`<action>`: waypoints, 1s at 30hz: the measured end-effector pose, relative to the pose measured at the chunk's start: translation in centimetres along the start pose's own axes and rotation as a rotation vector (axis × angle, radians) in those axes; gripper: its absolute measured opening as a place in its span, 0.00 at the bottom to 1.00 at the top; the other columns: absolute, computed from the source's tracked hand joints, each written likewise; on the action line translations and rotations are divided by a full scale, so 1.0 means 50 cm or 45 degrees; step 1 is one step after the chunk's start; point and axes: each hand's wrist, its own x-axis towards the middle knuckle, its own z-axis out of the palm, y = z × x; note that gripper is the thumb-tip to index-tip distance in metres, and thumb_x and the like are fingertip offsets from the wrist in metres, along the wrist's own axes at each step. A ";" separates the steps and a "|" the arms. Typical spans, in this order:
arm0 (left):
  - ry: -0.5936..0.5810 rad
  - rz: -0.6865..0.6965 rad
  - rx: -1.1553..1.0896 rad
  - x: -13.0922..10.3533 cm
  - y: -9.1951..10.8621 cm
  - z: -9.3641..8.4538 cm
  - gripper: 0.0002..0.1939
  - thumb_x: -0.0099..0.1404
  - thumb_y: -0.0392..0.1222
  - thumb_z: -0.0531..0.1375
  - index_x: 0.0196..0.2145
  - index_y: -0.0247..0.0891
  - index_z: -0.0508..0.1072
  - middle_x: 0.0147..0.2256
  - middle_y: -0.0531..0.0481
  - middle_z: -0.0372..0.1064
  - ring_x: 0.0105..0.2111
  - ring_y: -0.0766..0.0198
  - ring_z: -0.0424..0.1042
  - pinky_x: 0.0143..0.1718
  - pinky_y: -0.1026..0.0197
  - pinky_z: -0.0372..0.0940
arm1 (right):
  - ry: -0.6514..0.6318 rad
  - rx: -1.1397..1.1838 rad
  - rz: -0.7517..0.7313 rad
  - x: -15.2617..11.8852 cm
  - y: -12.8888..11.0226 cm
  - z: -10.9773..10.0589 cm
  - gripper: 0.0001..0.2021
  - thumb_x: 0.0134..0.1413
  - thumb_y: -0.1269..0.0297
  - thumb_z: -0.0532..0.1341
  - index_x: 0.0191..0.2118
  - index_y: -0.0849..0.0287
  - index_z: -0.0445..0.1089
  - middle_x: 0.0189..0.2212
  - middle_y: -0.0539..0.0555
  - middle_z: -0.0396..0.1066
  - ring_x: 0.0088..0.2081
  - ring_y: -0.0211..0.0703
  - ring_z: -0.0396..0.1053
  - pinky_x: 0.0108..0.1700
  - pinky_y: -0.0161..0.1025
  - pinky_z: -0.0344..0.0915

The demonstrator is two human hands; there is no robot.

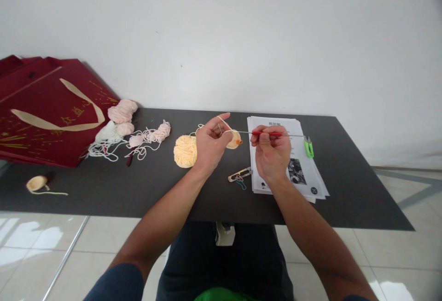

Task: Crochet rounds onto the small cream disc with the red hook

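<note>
My right hand [271,151] is closed around the red grip of a crochet hook [257,133], whose thin metal shaft points left. The hook's tip reaches the yarn at my left hand [212,142]. Pale yellow yarn runs over the raised left index finger, while the other fingers pinch a small cream crocheted piece [234,141]. An orange stitch marker [239,141] sits at that piece's right edge. Just left of my left hand lies a yellow yarn ball [185,151], partly covered by it. The exact loop on the hook is too small to make out.
Printed sheets [307,179] lie under my right hand, with green thread snips [308,147] on them. Metal snips [240,175] and a teal stitch marker [241,184] lie nearby. Pink and white yarn [122,111], a dark red bag [44,107] and a small cream crocheted cup [36,183] are leftward.
</note>
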 end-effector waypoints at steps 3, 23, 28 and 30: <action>0.008 0.010 0.000 -0.001 0.000 0.001 0.25 0.53 0.32 0.67 0.50 0.42 0.80 0.30 0.56 0.71 0.28 0.71 0.66 0.30 0.65 0.65 | -0.022 0.013 -0.039 -0.002 0.002 -0.002 0.10 0.57 0.58 0.72 0.37 0.51 0.70 0.35 0.47 0.78 0.29 0.33 0.72 0.32 0.35 0.66; 0.122 0.022 0.018 -0.008 -0.001 0.009 0.21 0.55 0.34 0.68 0.47 0.41 0.79 0.30 0.56 0.73 0.27 0.70 0.69 0.31 0.65 0.66 | 0.019 -0.071 -0.127 -0.012 0.016 -0.003 0.07 0.60 0.61 0.69 0.38 0.51 0.70 0.36 0.48 0.79 0.30 0.36 0.75 0.33 0.37 0.71; 0.137 0.005 0.022 -0.009 0.001 0.010 0.21 0.54 0.35 0.68 0.47 0.41 0.79 0.30 0.56 0.72 0.27 0.71 0.68 0.30 0.66 0.66 | 0.033 -0.075 -0.112 -0.011 0.015 -0.003 0.07 0.60 0.62 0.69 0.38 0.51 0.70 0.36 0.47 0.79 0.30 0.36 0.75 0.32 0.37 0.72; 0.133 0.014 0.010 -0.009 0.000 0.010 0.21 0.54 0.34 0.68 0.47 0.41 0.79 0.30 0.56 0.72 0.27 0.71 0.68 0.30 0.66 0.66 | 0.031 -0.063 -0.121 -0.011 0.016 -0.003 0.07 0.60 0.62 0.69 0.38 0.51 0.70 0.36 0.48 0.79 0.30 0.36 0.75 0.32 0.37 0.72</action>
